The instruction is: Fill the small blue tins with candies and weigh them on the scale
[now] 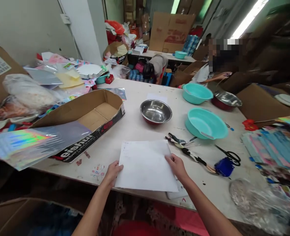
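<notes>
White sheet (146,165), probably paper, in both hands (114,172) (176,166)

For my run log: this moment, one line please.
left hand: holds white paper, left edge | right hand: holds right edge | metal bowl: beyond paper

The white sheet (146,167) is 4-sided, flat and unfolded, its surface faintly smudged, with small pale marks near its far left corner. Held at 2 opposite sides, it is nearly level at the near edge of the table (134,109).
</notes>
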### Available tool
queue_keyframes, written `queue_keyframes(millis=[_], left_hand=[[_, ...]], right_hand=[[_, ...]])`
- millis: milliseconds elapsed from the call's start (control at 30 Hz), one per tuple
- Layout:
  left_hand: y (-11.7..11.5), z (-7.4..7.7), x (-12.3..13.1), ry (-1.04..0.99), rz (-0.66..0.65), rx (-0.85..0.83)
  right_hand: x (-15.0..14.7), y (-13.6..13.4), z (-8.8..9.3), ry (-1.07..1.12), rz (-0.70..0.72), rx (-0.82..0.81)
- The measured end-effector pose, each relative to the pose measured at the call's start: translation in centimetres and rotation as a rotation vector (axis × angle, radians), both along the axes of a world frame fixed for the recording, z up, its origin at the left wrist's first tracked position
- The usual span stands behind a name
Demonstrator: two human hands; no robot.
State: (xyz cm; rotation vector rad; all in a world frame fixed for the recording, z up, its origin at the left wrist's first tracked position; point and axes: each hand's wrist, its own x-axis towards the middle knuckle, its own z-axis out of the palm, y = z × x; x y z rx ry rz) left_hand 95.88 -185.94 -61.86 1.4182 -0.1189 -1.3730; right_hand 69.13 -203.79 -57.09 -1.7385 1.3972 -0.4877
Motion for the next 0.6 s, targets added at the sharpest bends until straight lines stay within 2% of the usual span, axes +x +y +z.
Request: queue_keyframes(millis=[133,233,433,600], left_hand=[[0.6,-3.0,0.0,-0.06,0.06,0.021],[0.4,-4.5,0.0,-0.106,0.072,0.042],[-1.2,-6.2,1.2,-0.25,0.102,0.048],[-3.9,-7.1,2.3,-0.341,0.092,0.055]], right_hand=[[1.1,-1.3,-2.8,0.06,0.031,0.028],[1.4,-2.1,-4.2,0.099,0.048,0.043],[2.9,-3.9,-7.0,0.14,0.075,0.045],[4.6,-6.9,-8.7,0.18,0.057,-0.021]])
